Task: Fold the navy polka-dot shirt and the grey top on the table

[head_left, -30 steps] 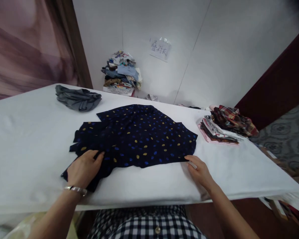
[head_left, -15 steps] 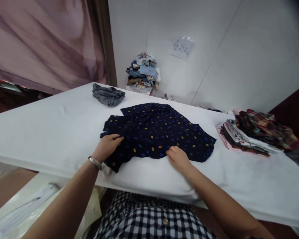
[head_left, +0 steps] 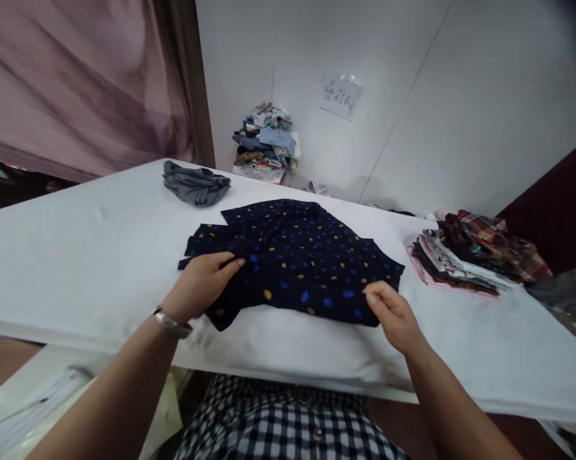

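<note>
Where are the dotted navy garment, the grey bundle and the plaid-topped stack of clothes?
dotted navy garment (head_left: 297,255), head view, middle of its spread cloth.
grey bundle (head_left: 196,184), head view, centre of the crumpled heap.
plaid-topped stack (head_left: 489,246), head view, on the plaid top layer.

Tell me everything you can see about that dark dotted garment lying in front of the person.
The dotted garment is thin, soft-looking cloth, navy with small blue and yellow dots. It lies partly folded and creased on the white table, near its front edge, with a loose piece sticking out at the left. The left hand rests on its left part, fingers over a fold. The right hand pinches its near right hem. Nothing else touches it.
</note>
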Action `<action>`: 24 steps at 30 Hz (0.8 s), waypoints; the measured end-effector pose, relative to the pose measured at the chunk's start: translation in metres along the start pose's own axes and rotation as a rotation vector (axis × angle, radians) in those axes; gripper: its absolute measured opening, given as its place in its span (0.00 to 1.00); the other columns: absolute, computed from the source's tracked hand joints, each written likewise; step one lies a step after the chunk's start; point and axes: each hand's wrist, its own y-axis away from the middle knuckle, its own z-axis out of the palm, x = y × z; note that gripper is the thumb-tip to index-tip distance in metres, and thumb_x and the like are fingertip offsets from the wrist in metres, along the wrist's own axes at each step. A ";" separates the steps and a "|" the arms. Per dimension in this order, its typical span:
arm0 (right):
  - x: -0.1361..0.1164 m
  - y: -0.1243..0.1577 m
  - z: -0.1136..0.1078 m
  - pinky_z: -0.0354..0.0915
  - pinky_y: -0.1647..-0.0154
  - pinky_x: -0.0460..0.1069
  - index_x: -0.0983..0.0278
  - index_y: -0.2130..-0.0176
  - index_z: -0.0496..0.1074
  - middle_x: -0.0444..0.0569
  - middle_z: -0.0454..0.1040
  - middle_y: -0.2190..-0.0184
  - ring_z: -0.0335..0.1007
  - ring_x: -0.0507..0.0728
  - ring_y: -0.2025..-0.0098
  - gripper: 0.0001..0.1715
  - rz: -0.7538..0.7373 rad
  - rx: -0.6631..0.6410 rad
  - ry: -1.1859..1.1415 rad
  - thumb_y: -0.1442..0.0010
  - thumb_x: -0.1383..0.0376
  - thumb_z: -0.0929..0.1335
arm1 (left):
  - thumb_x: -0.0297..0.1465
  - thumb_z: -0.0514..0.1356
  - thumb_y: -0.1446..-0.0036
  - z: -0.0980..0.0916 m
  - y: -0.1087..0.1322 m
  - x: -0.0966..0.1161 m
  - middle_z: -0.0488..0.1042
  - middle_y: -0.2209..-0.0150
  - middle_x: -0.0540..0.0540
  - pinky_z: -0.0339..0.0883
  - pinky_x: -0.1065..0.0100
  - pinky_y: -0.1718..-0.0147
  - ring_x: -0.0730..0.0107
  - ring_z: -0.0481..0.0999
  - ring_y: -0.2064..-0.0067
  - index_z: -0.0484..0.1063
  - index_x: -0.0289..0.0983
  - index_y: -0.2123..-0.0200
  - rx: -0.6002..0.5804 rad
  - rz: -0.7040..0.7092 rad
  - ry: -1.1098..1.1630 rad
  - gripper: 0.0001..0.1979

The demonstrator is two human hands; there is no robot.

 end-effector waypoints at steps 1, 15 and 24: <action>-0.002 0.011 0.000 0.58 0.72 0.46 0.61 0.66 0.68 0.43 0.65 0.75 0.58 0.51 0.74 0.14 0.002 -0.077 0.036 0.38 0.55 0.61 | 0.47 0.51 0.45 0.001 0.006 -0.003 0.71 0.77 0.51 0.57 0.70 0.74 0.70 0.68 0.74 0.71 0.38 0.74 -0.074 0.014 0.015 0.21; -0.008 0.032 0.029 0.66 0.60 0.51 0.57 0.37 0.56 0.48 0.77 0.62 0.73 0.57 0.63 0.38 0.015 -0.507 0.413 0.44 0.59 0.68 | 0.38 0.53 0.41 0.003 0.046 0.055 0.73 0.75 0.52 0.63 0.74 0.74 0.75 0.70 0.74 0.75 0.39 0.64 -0.344 0.356 0.344 0.13; 0.014 0.035 0.047 0.69 0.67 0.49 0.61 0.62 0.77 0.47 0.78 0.69 0.73 0.57 0.68 0.13 -0.014 -0.310 -0.058 0.45 0.64 0.65 | 0.32 0.54 0.41 0.080 0.065 0.113 0.77 0.59 0.51 0.70 0.69 0.59 0.70 0.76 0.60 0.71 0.45 0.54 -0.445 0.576 0.505 0.12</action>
